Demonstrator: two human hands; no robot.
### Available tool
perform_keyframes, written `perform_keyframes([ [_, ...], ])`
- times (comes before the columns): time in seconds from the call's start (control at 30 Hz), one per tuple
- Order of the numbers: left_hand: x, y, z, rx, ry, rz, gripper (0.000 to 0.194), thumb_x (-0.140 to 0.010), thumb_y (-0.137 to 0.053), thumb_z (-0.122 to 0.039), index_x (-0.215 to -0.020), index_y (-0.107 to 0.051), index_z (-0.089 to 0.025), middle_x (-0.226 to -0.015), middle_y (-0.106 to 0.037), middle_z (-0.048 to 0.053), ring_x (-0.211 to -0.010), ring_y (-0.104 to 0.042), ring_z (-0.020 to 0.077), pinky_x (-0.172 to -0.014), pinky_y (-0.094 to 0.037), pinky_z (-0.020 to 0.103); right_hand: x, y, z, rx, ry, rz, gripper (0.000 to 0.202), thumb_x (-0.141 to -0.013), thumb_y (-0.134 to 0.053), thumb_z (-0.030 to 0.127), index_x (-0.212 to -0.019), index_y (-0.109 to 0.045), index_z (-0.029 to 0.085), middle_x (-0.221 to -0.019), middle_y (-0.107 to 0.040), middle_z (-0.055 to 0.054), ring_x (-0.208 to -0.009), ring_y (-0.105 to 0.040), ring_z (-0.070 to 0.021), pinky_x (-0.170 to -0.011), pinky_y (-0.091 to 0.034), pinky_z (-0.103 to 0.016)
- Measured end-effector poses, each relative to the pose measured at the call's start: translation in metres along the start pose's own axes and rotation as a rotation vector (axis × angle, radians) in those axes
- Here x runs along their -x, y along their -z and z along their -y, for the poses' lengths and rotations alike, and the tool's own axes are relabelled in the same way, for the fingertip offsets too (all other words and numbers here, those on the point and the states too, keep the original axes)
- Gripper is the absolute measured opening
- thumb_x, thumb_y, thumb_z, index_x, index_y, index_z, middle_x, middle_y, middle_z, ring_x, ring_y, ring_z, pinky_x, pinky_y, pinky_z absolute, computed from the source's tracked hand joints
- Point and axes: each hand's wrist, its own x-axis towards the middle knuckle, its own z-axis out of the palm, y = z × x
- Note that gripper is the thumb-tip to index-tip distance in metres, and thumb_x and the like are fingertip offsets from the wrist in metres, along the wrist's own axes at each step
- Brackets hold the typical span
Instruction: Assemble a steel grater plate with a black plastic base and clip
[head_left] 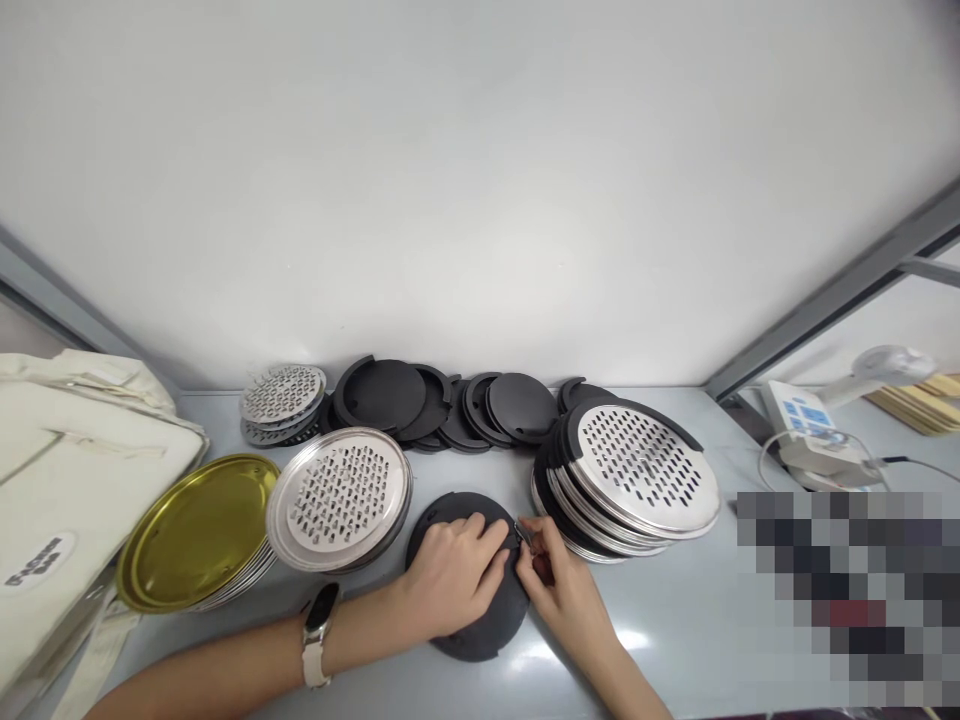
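Observation:
A round black disc [480, 640] lies on the grey table in front of me. My left hand [457, 575], with a watch on its wrist, rests on top of the disc, fingers bent toward its right edge. At that edge my right hand [553, 572] pinches a small dark metallic piece [524, 535], partly hidden by the fingers. Left of the disc is a stack of silver perforated plates [341, 500]. To its right stands a taller stack of perforated plates and black rings [645, 470].
Gold plates [199, 530] sit at the left beside a cream bag [67, 500]. Black discs [521, 405] and small grater plates [281, 397] line the wall. A white device [806, 420] with a cable is at the right, near a blurred-out area.

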Motion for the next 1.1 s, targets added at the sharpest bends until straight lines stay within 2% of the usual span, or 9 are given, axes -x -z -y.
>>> perform_keyframes([
  [0.4, 0.002, 0.005, -0.002, -0.009, 0.001, -0.003, 0.016, -0.094, -0.033, -0.03, -0.097, -0.047, -0.023, -0.086, -0.057, 0.004, -0.074, -0.058, 0.0225, -0.06, -0.042, 0.032, 0.0, -0.001, 0.002, -0.006, 0.013, -0.016, 0.015, -0.092, -0.039, 0.027, -0.105, -0.043, 0.021, -0.072, -0.057, 0.0, -0.058, -0.058, -0.0147, -0.052, -0.043, -0.021],
  [0.7, 0.002, 0.005, -0.002, -0.005, -0.008, 0.008, 0.017, -0.095, -0.032, -0.029, -0.098, -0.047, -0.022, -0.087, -0.057, 0.003, -0.074, -0.058, 0.0221, -0.06, -0.042, 0.031, 0.001, -0.004, 0.0, -0.046, 0.006, -0.009, 0.015, -0.093, -0.04, 0.029, -0.105, -0.043, 0.02, -0.069, -0.055, 0.002, -0.057, -0.057, -0.0138, -0.057, -0.046, -0.021],
  [0.8, 0.0, 0.005, 0.0, -0.007, 0.002, -0.003, 0.017, -0.095, -0.033, -0.029, -0.096, -0.048, -0.022, -0.086, -0.057, 0.003, -0.073, -0.057, 0.021, -0.059, -0.041, 0.029, 0.005, -0.004, -0.001, -0.035, 0.005, -0.029, 0.012, -0.094, -0.039, 0.031, -0.094, -0.045, 0.022, -0.064, -0.052, 0.004, -0.051, -0.053, -0.0122, -0.052, -0.043, -0.02],
  [0.93, -0.004, 0.003, 0.005, -0.007, 0.037, -0.035, 0.018, -0.096, -0.032, -0.027, -0.094, -0.049, -0.021, -0.083, -0.056, 0.003, -0.073, -0.057, 0.0198, -0.061, -0.04, 0.028, 0.009, -0.003, 0.0, -0.063, -0.02, -0.026, 0.02, -0.096, -0.036, 0.035, -0.081, -0.043, 0.023, -0.061, -0.049, 0.005, -0.049, -0.048, -0.0109, -0.049, -0.041, -0.018],
  [1.03, -0.007, 0.002, 0.008, -0.008, 0.043, -0.053, 0.019, -0.096, -0.031, -0.026, -0.096, -0.049, -0.021, -0.082, -0.056, 0.003, -0.073, -0.058, 0.0198, -0.061, -0.04, 0.029, 0.009, -0.002, 0.004, -0.052, -0.019, -0.037, 0.02, -0.097, -0.033, 0.034, -0.085, -0.044, 0.023, -0.062, -0.051, 0.004, -0.049, -0.05, -0.0116, -0.049, -0.042, -0.019],
  [1.1, -0.008, 0.002, 0.008, -0.011, 0.041, -0.06, 0.019, -0.096, -0.032, -0.026, -0.096, -0.05, -0.021, -0.083, -0.056, 0.003, -0.073, -0.058, 0.02, -0.06, -0.04, 0.029, 0.008, -0.002, 0.006, -0.056, -0.022, -0.059, 0.02, -0.097, -0.031, 0.034, -0.092, -0.046, 0.022, -0.07, -0.058, 0.001, -0.053, -0.056, -0.0126, -0.053, -0.045, -0.02],
])
